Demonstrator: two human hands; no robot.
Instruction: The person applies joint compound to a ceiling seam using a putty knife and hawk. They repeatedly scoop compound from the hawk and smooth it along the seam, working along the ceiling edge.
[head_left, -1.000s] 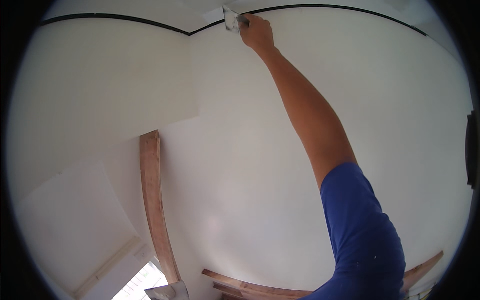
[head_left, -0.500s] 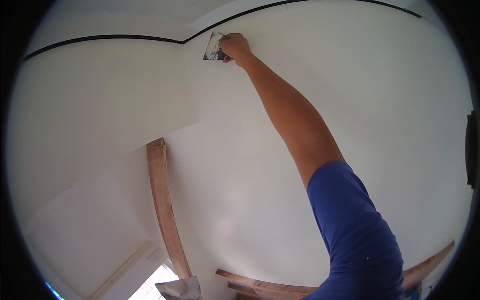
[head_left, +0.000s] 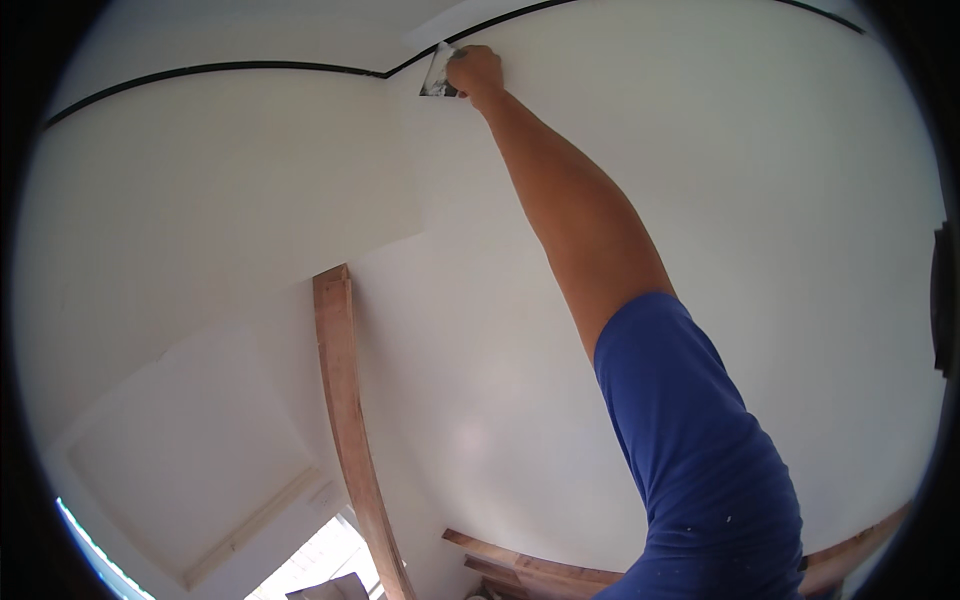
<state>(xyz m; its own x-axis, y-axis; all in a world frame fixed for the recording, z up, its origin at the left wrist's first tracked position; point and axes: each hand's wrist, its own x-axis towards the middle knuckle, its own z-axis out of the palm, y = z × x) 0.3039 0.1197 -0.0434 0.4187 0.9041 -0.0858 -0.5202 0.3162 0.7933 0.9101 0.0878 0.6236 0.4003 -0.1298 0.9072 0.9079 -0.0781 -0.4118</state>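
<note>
My right hand (head_left: 476, 72) reaches high up the white wall, its fingers closed around a putty knife. The wide metal blade of this putty knife (head_left: 437, 80) is smeared with white filler and lies against the wall. Its upper edge meets the black strip (head_left: 505, 19) that runs along the top of the wall, just right of the inner corner. At the bottom edge, part of a second flat, greyish blade (head_left: 330, 589) shows; what holds it is out of frame. My left hand is not in view.
A reddish-brown wooden board (head_left: 343, 390) stands upright left of centre. More wooden boards (head_left: 535, 568) run low along the wall. A bright opening (head_left: 318, 560) shows at the lower left, below a recessed white panel (head_left: 190, 450). A dark object (head_left: 940, 300) sits at the right rim.
My right hand has slid the putty knife up the wall to the black strip. The second blade has sunk lower in the picture, and the whole view has shifted slightly.
</note>
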